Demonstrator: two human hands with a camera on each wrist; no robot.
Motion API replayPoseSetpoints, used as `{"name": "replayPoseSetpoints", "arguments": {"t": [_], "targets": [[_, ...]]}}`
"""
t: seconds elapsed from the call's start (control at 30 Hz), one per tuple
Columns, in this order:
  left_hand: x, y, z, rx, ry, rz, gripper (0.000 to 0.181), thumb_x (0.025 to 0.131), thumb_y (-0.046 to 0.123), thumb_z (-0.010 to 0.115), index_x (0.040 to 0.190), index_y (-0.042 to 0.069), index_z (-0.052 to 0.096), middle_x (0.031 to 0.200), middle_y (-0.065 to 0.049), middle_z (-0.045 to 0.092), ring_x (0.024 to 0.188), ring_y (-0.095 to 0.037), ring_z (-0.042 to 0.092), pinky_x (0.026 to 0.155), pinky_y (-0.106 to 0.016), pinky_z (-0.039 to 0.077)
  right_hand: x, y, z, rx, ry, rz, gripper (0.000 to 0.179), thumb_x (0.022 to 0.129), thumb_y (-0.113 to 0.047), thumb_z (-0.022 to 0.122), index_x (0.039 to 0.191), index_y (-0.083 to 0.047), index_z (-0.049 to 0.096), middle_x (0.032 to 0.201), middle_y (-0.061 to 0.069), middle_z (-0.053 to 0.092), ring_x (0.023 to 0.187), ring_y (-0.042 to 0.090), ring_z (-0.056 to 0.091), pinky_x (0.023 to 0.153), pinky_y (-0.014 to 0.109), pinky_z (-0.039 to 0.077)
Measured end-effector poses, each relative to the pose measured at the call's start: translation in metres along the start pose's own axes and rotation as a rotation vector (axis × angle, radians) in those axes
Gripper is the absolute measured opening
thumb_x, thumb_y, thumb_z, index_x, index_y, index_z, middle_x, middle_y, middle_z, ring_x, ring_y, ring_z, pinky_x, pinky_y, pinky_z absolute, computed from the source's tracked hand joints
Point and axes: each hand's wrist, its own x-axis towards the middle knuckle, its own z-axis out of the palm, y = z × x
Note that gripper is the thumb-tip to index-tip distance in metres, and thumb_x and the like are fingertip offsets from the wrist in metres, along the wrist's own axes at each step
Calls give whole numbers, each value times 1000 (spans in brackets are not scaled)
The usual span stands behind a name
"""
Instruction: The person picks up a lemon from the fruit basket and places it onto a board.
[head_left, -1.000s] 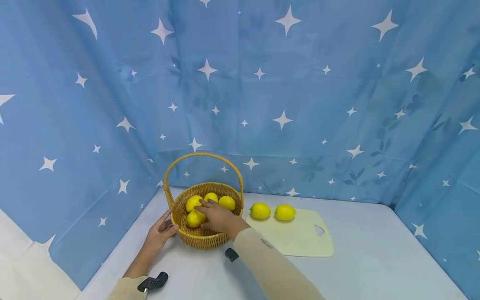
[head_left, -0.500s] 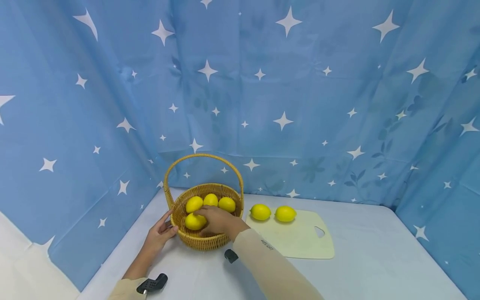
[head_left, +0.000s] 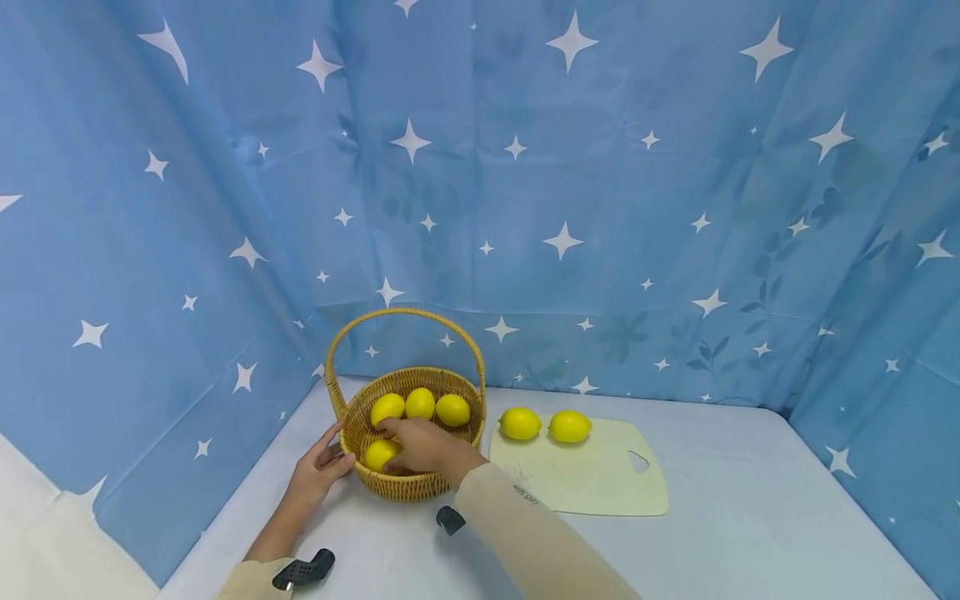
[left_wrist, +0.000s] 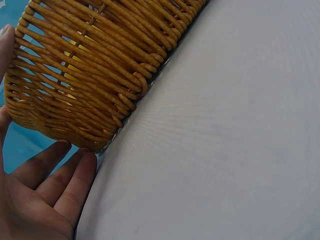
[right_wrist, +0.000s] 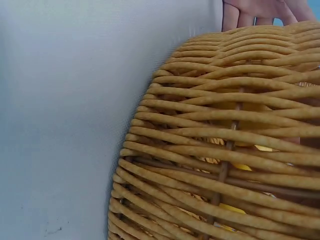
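Note:
A round wicker basket (head_left: 408, 487) with a tall arched handle holds several lemons. Inside it, the fingers and thumb of my right hand (head_left: 427, 446) curve around the front lemon (head_left: 380, 455), covering its right side. Behind that one, three more lemons lie in a row, the middle one (head_left: 420, 403) among them. My left hand (head_left: 313, 475) rests against the basket's left outer side, fingers fairly straight and spread. In the left wrist view its fingertips (left_wrist: 87, 159) meet the lower edge of the wicker wall (left_wrist: 95, 65). From the right wrist, the basket wall (right_wrist: 225, 130) hides most of the right hand.
A cream cutting board (head_left: 600, 483) with a handle slot lies right of the basket. Two lemons sit on its back edge, a left one (head_left: 520, 423) and a right one (head_left: 570, 427). A blue star-patterned curtain (head_left: 525, 275) borders the white table (head_left: 735, 500) behind and at the sides.
My right hand has drawn back from over the lemons, then shifted left and toward me. The front lemon has moved left and nearer the basket's front wall. My left hand stays put.

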Motion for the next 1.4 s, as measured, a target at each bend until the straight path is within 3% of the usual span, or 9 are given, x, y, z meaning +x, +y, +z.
{"name": "replayPoseSetpoints", "arguments": {"t": [0.13, 0.4, 0.63, 0.83, 1.13, 1.4], "targets": [[-1, -1, 0, 17, 0, 8, 69, 96, 18, 65, 155, 19, 29, 143, -26, 44, 123, -26, 51, 89, -23, 50, 0, -4, 1, -20, -12, 29, 68, 85, -28, 78, 145, -32, 46, 136, -17, 52, 123, 6, 49, 102, 31, 42], [-1, -1, -1, 5, 5, 7, 68, 95, 18, 66, 154, 23, 31, 143, -24, 45, 114, -8, 55, 88, -24, 50, -1, -5, 2, -58, -44, 28, 69, 90, -12, 72, 147, -37, 42, 143, -13, 47, 130, 8, 43, 105, 34, 40], [0, -3, -1, 5, -4, 3, 68, 96, 19, 65, 155, 21, 30, 143, -25, 44, 125, -31, 50, 90, -26, 49, -5, -5, -3, -136, -61, 8, 69, 93, -7, 65, 149, -39, 39, 151, -8, 38, 135, 12, 38, 106, 37, 38], [-1, -1, 0, 18, 12, -9, 69, 95, 20, 66, 154, 22, 31, 143, -24, 44, 126, -34, 48, 90, -27, 50, -12, -6, -13, -176, -63, -27, 66, 92, 0, 64, 146, -35, 46, 151, -8, 37, 132, 12, 42, 105, 33, 40], [-1, -1, -1, 30, 21, -9, 71, 95, 22, 67, 155, 22, 30, 143, -23, 45, 126, -35, 48, 89, -27, 51, -28, 1, -34, -201, -36, -67, 62, 90, -4, 69, 143, -30, 51, 140, -7, 45, 121, 10, 49, 97, 26, 45], [0, -2, -1, 21, 10, -7, 72, 95, 23, 67, 155, 21, 28, 144, -24, 43, 127, -35, 47, 89, -26, 50, -40, 10, -48, -180, -13, -98, 58, 87, -12, 75, 140, -28, 55, 138, -5, 47, 121, 13, 49, 97, 27, 45]]}}
